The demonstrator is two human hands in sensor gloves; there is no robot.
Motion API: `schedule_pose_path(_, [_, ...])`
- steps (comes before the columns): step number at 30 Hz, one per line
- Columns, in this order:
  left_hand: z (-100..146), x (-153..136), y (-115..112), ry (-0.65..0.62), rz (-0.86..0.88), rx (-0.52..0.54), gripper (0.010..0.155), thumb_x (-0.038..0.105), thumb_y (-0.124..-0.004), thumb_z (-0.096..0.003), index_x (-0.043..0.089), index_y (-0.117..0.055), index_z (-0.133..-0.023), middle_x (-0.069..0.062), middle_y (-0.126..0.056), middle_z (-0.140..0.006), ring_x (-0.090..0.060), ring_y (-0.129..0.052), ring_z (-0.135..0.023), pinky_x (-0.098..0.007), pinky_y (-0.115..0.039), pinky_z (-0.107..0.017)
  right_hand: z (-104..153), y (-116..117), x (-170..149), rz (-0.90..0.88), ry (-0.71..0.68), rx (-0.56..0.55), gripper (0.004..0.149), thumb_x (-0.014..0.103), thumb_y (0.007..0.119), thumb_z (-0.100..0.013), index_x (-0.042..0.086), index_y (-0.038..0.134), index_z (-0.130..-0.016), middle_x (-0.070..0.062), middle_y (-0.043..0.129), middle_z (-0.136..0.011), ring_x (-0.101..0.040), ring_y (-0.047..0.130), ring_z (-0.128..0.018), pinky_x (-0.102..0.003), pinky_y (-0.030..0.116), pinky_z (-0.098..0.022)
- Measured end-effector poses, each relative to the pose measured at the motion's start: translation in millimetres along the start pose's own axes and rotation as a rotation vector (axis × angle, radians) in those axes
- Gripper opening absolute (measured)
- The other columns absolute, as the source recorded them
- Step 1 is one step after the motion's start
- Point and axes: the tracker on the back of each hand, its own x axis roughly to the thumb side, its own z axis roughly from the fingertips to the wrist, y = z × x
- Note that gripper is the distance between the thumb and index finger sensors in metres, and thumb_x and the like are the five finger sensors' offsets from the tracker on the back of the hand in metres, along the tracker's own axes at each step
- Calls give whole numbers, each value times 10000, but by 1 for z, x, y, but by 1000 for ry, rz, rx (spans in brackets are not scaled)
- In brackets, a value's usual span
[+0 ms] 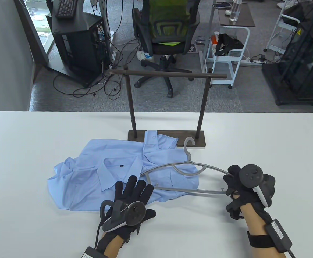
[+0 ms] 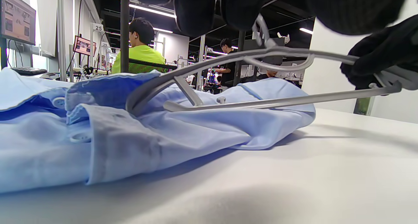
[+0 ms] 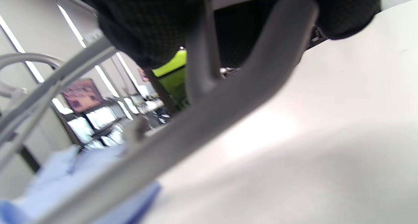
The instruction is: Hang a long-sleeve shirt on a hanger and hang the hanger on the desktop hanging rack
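A light blue long-sleeve shirt (image 1: 113, 174) lies crumpled on the white table (image 1: 38, 139), in front of the rack. A grey hanger (image 1: 183, 172) lies over the shirt's right part, its hook (image 1: 188, 145) pointing toward the rack. My right hand (image 1: 233, 182) grips the hanger's right end, held just off the table. My left hand (image 1: 132, 188) rests flat with straight fingers on the shirt's near edge, next to the hanger's left end. In the left wrist view the hanger (image 2: 248, 100) sits on the shirt (image 2: 130, 132). The right wrist view shows the hanger bar (image 3: 209, 119) close up under my fingers.
The dark desktop hanging rack (image 1: 167, 75) stands at the table's far middle, its base (image 1: 167, 138) just behind the shirt. Beyond the table are an office chair (image 1: 164, 35), a computer cart (image 1: 75, 40) and a white trolley (image 1: 226, 53).
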Motion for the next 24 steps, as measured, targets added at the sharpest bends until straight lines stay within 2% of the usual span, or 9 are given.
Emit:
schedule_pose_path(3, [0, -2, -1, 11, 16, -4, 884, 689, -711, -323, 298, -554, -1099, -67, -559, -1177, -385, -437, -1157, -701, -337, -738, 6, -11, 2, -114, -85, 7, 480, 334, 939, -366, 224, 845, -824, -134, 896, -733, -384, 951, -633, -614, 753, -536])
schedule_pose_path(5, [-1, -4, -1, 16, 24, -9, 883, 688, -711, -326, 298, -549, -1102, -67, -499, -1190, -395, -451, -1155, -705, -353, -738, 10, -16, 3, -173, -128, 31, 477, 328, 943, -365, 238, 847, -824, -117, 893, -724, -372, 940, -620, -623, 734, -555])
schedule_pose_path(8, [-4, -7, 0, 30, 38, 2, 879, 686, -707, -332, 282, -561, -1098, -78, -505, -1184, -394, -491, -1147, -705, -371, -738, 17, -23, 3, -209, -180, 9, 473, 320, 950, -361, 243, 856, -818, -113, 889, -720, -370, 931, -608, -635, 719, -568])
schedule_pose_path(10, [-4, -7, 0, 29, 40, -5, 876, 684, -708, -335, 274, -569, -1096, -84, -518, -1177, -393, -511, -1142, -704, -379, -737, 26, -29, -1, -227, -210, -50, 471, 323, 950, -360, 253, 858, -817, -104, 887, -721, -364, 927, -607, -627, 717, -572])
schedule_pose_path(13, [-3, -7, 0, 34, 32, -5, 869, 682, -708, -337, 268, -582, -1090, -85, -546, -1165, -392, -539, -1134, -705, -395, -736, 35, -27, -11, -275, -254, -133, 473, 317, 945, -367, 263, 864, -830, -100, 881, -732, -361, 923, -612, -620, 716, -572])
schedule_pose_path(19, [-6, -11, -5, 48, 49, -39, 867, 678, -708, -343, 270, -570, -1094, -87, -514, -1174, -398, -560, -1128, -706, -415, -733, 43, -20, -23, -301, -291, -157, 475, 290, 929, -372, 279, 869, -844, -95, 853, -760, -358, 899, -633, -607, 696, -587])
schedule_pose_path(24, [-3, -22, 0, 98, 72, -8, 835, 660, -717, -358, 237, -608, -1071, -93, -591, -1111, -387, -664, -1073, -698, -459, -728, 45, -19, -26, -334, -285, -164, 472, 293, 925, -373, 279, 866, -842, -91, 851, -759, -354, 898, -632, -604, 697, -585])
